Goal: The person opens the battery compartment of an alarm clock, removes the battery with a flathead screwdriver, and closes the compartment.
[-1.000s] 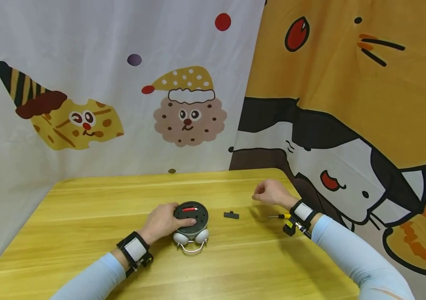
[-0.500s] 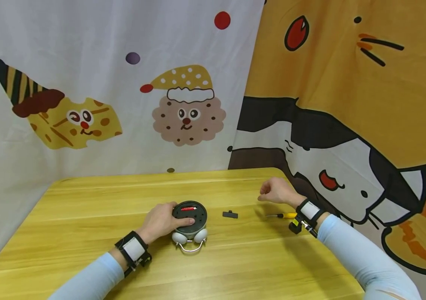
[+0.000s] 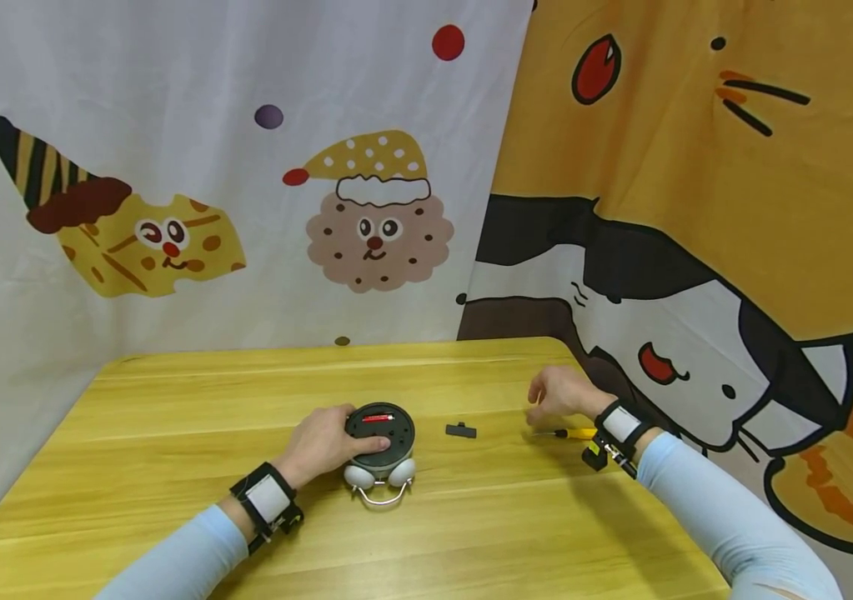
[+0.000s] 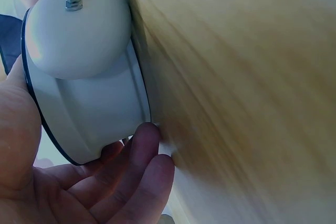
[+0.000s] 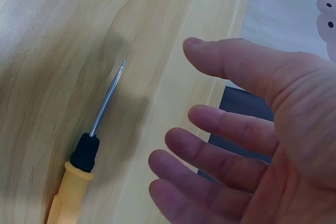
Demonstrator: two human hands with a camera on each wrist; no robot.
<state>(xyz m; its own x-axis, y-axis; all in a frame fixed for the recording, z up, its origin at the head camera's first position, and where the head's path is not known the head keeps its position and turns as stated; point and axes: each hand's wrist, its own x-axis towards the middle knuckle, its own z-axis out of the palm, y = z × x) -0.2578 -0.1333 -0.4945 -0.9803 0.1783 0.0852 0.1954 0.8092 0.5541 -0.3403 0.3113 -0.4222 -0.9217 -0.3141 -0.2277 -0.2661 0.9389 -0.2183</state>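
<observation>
A twin-bell alarm clock [image 3: 400, 435] lies face down on the table, its dark back up and its bells and handle toward me. A red battery [image 3: 378, 418] shows in the uncovered compartment. My left hand [image 3: 321, 443] grips the clock from the left, thumb across the back and fingers curled round the pale side. In the left wrist view a rounded bell [image 4: 79, 30] is close by. My right hand [image 3: 563, 393] holds nothing; its thumb and fingers are spread beside a screwdriver [image 5: 73, 192] with a yellow handle and a metal shaft, lying on the table.
A small dark battery cover [image 3: 460, 431] rests on the wooden table [image 3: 246, 392] between the clock and the screwdriver. Behind the table's far edge hangs a printed cloth [image 3: 208, 67]. Each wrist wears a strapped camera.
My right hand has moved to the right, then lowered toward the screwdriver, its thumb and fingers parting. The left hand and the clock keep their place.
</observation>
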